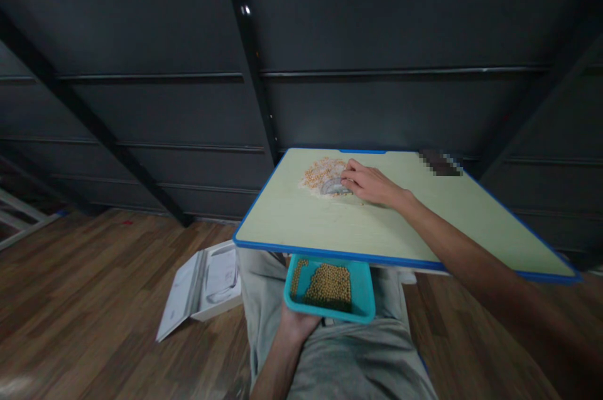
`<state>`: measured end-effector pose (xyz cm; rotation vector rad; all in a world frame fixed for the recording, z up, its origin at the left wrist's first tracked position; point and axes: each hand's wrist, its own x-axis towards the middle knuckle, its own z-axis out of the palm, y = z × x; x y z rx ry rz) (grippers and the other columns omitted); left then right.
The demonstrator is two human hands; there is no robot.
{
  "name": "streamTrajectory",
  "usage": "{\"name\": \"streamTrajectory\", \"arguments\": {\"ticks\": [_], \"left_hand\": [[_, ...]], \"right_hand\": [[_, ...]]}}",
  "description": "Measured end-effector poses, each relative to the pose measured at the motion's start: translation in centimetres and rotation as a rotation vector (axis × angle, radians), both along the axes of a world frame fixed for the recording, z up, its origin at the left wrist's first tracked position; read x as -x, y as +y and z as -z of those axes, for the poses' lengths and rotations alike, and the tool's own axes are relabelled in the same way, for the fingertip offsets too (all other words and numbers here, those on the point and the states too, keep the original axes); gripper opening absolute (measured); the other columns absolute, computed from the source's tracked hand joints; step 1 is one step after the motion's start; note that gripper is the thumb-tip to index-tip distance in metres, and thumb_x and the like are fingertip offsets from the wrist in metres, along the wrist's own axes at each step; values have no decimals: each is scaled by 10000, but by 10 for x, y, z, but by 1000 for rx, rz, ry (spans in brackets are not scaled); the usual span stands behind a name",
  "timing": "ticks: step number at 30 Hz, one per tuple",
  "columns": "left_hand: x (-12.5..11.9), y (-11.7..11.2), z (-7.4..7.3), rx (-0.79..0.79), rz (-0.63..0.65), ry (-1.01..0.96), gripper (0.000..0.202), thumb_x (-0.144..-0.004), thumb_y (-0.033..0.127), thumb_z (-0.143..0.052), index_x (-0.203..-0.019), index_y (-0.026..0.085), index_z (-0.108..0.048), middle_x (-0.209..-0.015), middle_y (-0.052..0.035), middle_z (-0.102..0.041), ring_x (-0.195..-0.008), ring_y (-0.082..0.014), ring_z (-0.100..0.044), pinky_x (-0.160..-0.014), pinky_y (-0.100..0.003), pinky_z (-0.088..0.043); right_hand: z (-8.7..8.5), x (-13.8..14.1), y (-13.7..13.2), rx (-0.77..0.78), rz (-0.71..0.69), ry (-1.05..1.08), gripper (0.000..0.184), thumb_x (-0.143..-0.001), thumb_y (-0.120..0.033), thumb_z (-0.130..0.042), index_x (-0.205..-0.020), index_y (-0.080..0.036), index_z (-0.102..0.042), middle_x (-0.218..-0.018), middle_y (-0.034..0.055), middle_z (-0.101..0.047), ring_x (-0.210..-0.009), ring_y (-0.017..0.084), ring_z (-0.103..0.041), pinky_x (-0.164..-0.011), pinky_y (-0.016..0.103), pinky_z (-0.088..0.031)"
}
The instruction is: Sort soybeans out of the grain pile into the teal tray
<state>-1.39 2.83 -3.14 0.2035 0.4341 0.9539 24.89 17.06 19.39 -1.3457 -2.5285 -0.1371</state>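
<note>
- Turquoise rectangular plastic tray: held just below the near table edge by the left hand, whose fingers are mostly hidden underneath (how far they are curled cannot be told).
- Round tan beans: gathered in the tray, with a narrow strip along its left side.
- Mixed heap of white grains and orange-tan beans: spread on the pale green, blue-edged tabletop.
- Clear half-round plastic piece: pinched in the bent fingers of the right hand, against the heap's near-right side.
- Open white box: seen on the wooden floor.
</note>
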Motion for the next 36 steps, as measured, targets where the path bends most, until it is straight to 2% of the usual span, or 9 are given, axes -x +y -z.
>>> {"name": "streamTrajectory", "arguments": {"ticks": [9,13,19,27,36], "left_hand": [[1,1,-1,14,-3,-3,380,-940,484,-615,-1151,227,-801,-1060,-74,-856,-1331,-355,-645,-1244,-550,-386],[-1,0,-5,19,6,-23,390,-949,485,-610,-1170,219,-792,-1119,-89,-846,-1361,-359,-624,-1239,-571,-385],[-1,-1,-9,3,0,-13,412,-954,513,-596,-1172,228,-798,-1040,-72,-859,-1312,-363,-660,-1229,-553,-407],[-4,-2,-21,100,-39,163,516,-882,580,-671,-1248,228,-762,-1115,-89,-846,-1226,-351,-714,-1183,-532,-485],[-5,-4,-28,97,-42,204,498,-889,605,-650,-1212,250,-781,-990,-63,-862,-1178,-339,-739,-1175,-524,-496]], "right_hand": [[-2,0,0,5,-49,40,296,-1081,-297,-438,-1052,-175,-706,-1148,121,-599,-951,230,-594,-798,362,-414],[-2,1,-1,-9,-28,39,321,-1090,-309,-417,-1054,-179,-707,-1150,124,-598,-939,232,-589,-786,365,-408],[0,2,-1,-25,3,16,343,-1097,-327,-401,-1080,-182,-712,-1171,125,-598,-934,229,-593,-780,361,-401],[2,2,0,-13,-12,23,318,-1078,-296,-443,-1093,-164,-732,-1198,139,-611,-949,242,-615,-775,376,-420],[4,0,3,27,-82,57,286,-1077,-316,-468,-1046,-176,-715,-1161,115,-597,-943,230,-599,-792,371,-423]]}}
